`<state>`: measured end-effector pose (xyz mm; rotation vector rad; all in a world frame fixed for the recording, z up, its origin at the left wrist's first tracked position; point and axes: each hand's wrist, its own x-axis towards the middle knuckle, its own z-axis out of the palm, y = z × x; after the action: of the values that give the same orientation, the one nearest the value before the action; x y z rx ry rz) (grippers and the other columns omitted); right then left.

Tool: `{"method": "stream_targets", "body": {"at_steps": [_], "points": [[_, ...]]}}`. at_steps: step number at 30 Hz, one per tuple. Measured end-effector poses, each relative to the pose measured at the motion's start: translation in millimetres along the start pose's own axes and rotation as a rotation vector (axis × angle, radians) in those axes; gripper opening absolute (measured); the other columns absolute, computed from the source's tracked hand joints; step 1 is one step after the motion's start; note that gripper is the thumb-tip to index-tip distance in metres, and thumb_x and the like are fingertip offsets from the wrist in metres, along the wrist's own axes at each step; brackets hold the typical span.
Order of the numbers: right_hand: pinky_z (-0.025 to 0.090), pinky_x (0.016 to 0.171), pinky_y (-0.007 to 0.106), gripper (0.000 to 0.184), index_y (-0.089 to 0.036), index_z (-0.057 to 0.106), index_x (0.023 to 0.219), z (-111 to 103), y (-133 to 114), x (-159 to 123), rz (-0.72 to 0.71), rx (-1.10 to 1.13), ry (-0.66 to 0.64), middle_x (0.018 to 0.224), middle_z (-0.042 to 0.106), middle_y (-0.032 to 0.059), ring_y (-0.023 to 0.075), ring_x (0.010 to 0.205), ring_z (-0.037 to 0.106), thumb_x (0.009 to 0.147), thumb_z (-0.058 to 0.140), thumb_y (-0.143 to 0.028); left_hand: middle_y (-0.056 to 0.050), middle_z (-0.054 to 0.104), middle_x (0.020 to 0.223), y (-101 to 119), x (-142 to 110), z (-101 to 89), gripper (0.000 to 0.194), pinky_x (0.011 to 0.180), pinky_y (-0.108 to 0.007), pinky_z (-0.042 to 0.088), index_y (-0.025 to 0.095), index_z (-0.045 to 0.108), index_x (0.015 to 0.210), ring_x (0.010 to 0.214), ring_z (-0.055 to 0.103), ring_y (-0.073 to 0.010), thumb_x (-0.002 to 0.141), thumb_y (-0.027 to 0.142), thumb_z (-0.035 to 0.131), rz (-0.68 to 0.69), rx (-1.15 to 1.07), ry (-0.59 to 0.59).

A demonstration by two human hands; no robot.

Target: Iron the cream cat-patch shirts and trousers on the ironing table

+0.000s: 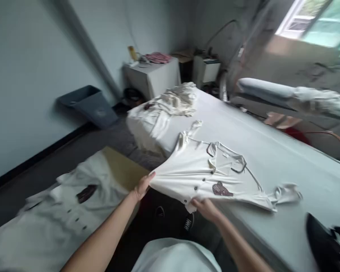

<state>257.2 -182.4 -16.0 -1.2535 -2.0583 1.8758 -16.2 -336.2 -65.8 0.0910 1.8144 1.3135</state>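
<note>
1. Pinched along the near hem (167,185) by left fingers (150,177) and right fingers (197,204): one white shirt (184,160), extending beyond them onto the worktop (232,121).
2. Counted on its front: four dark buttons (203,180), one brown patch (222,189); outspread at the sides, two sleeves (287,192).
3. Directed collar-first away from the fingers, toward upper right, along an oblique long axis.

We see creamy white on the soft, collared cloth shirt (184,162), whose small round buttons (195,188) are dark, whose collar carries a dark edging (238,172), and whose patch (221,189) is brown with paler streaks. The long, cloth-covered table (266,151) shows us white, shading to a pale grey-green. We find slate blue on the tapered, box-shaped bin (98,110), and pink on the folded cloth pile (158,57)
</note>
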Motion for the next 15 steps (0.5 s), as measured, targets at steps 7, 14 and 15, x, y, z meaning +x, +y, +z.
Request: {"method": "stream_targets", "body": {"at_steps": [7,14,15], "points": [[0.051,0.079,0.025,0.030,-0.020,0.062,0.077,136.6,-295.9,160.5,-0.625,0.383,-0.222,0.078,0.063,-0.0030,0.0135,0.082,0.060,0.073,0.071,-0.049,0.002,0.073,0.083,66.3,-134.4,-284.7,0.023,0.093,-0.031,0.057,0.019,0.059,0.092,0.087,0.069,-0.0132,0.095,0.041,0.054,0.623,-0.868,0.692],[0.047,0.061,0.025,0.042,-0.018,0.067,0.092,353.1,-243.3,150.8,-0.268,0.213,-0.218,0.078,0.065,0.0026,0.0162,0.071,0.058,0.082,0.062,-0.059,0.001,0.071,0.082,-23.6,-184.4,-389.7,0.013,0.092,-0.034,0.059,0.015,0.063,0.096,0.081,0.068,-0.0134,0.091,0.019,0.052,0.441,-1.024,1.067],[0.045,0.058,0.025,0.040,-0.018,0.067,0.088,375.0,-216.9,147.2,-0.179,0.114,-0.202,0.074,0.063,0.0021,0.0160,0.068,0.056,0.083,0.059,-0.057,0.001,0.071,0.083,-47.3,-185.1,-396.3,0.014,0.087,-0.034,0.060,0.015,0.063,0.100,0.078,0.067,-0.0135,0.092,0.018,0.052,0.368,-0.930,1.114]]}}
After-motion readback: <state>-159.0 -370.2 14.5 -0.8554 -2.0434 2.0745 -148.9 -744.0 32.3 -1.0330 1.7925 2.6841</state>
